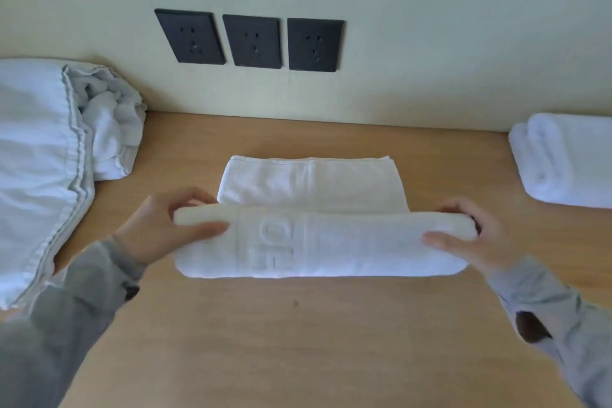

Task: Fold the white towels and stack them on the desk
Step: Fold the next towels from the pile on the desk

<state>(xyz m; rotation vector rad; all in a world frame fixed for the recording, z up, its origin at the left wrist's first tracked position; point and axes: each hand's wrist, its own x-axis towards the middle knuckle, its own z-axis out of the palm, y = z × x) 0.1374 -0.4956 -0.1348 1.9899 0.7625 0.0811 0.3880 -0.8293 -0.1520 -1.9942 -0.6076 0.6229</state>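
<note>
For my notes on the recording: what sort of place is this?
Probably a hotel room or housekeeping area: a white towel with embossed letters, a wooden desk under three black sockets, and a heap of white linen.

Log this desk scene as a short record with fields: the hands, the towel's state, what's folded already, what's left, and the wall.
hands: left hand and right hand each pinch one end of the white towel
towel state: partly folded, near part doubled over, far part flat on the desk; embossed letters face up
done: folded towels at far right
left to do: crumpled linen pile at left
wall: three black sockets
</note>
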